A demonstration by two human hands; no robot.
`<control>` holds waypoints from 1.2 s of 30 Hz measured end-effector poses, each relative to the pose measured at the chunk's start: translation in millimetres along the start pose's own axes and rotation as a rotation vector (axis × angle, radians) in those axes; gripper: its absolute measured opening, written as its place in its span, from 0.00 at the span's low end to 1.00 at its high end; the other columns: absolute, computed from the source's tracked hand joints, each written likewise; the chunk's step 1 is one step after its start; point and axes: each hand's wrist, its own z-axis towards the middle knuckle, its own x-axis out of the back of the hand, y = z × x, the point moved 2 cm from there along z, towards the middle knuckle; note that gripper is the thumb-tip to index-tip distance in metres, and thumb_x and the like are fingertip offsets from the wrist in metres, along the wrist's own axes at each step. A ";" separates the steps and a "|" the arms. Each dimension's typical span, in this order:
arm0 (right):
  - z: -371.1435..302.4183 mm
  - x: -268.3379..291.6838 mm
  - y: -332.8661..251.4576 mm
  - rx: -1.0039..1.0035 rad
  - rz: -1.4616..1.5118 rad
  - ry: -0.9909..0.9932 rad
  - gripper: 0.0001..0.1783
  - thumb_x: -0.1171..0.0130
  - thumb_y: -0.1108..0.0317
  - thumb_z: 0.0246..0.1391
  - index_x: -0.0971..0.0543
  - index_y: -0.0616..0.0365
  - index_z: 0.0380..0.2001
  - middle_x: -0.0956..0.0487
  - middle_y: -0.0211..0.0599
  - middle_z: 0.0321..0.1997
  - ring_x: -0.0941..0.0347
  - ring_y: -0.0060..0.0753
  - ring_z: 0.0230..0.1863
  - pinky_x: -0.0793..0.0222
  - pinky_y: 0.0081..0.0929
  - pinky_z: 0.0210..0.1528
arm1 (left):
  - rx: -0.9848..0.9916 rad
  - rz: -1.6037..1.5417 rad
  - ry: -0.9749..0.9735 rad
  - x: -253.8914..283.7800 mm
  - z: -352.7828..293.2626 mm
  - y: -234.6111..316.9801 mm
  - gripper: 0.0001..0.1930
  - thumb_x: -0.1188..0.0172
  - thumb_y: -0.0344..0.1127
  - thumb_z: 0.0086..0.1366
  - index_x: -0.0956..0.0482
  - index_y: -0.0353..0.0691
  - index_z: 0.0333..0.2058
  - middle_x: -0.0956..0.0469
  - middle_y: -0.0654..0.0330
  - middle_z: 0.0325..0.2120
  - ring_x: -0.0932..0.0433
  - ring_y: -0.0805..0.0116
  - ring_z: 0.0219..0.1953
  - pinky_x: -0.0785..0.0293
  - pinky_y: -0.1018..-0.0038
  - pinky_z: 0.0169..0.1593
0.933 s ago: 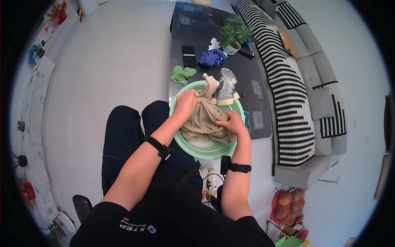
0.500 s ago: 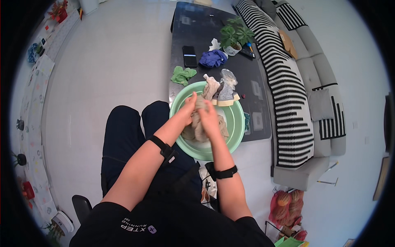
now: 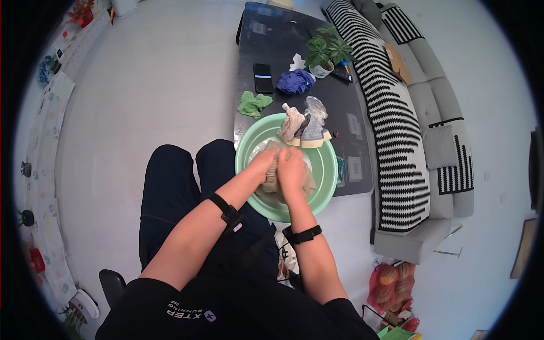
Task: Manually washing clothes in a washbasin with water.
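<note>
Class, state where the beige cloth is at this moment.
In the head view, the beige cloth is near the centre, in the green basin, right of the knees, gripped by left hand and right hand.

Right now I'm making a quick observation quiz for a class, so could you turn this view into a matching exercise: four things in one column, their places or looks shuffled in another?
Things
1. Blue cloth
2. Beige cloth
3. Throw
4. Green cloth

Places or looks
A. On the table, by the far-left rim of the basin
B. Black-and-white patterned, along the sofa
C. Just right of the phone
D. In the basin, gripped by the left hand and right hand

Pairs: 1-C, 2-D, 3-B, 4-A
</note>
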 end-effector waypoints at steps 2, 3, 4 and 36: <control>-13.0 7.4 -30.8 0.193 0.055 -0.148 0.15 0.54 0.59 0.48 0.27 0.62 0.24 0.28 0.47 0.31 0.32 0.54 0.30 0.37 0.41 0.33 | 0.078 0.067 0.029 14.2 12.2 -5.7 0.21 0.62 0.48 0.62 0.32 0.37 0.43 0.29 0.54 0.37 0.29 0.65 0.36 0.33 0.66 0.37; -21.3 5.5 -51.8 0.227 0.075 -0.166 0.15 0.54 0.59 0.48 0.27 0.62 0.24 0.28 0.47 0.31 0.32 0.54 0.30 0.37 0.41 0.33 | -0.022 -0.224 -0.367 35.7 33.7 -13.8 0.21 0.61 0.49 0.62 0.32 0.38 0.43 0.29 0.54 0.37 0.29 0.65 0.36 0.33 0.66 0.37; -31.7 2.8 -75.2 0.348 0.122 -0.205 0.15 0.55 0.59 0.49 0.27 0.61 0.23 0.28 0.46 0.30 0.31 0.52 0.29 0.36 0.40 0.32 | -0.148 -0.503 -0.767 61.7 50.4 -16.8 0.21 0.61 0.49 0.62 0.32 0.39 0.43 0.29 0.55 0.37 0.29 0.64 0.37 0.34 0.66 0.37; 58.5 35.0 62.1 -0.143 0.406 -0.030 0.23 0.55 0.58 0.54 0.32 0.67 0.14 0.39 0.28 0.11 0.48 0.16 0.19 0.48 0.22 0.20 | -0.178 0.646 0.176 26.6 -0.2 3.0 0.39 0.41 0.29 0.49 0.55 0.41 0.56 0.50 0.51 0.53 0.32 0.60 0.44 0.23 0.78 0.27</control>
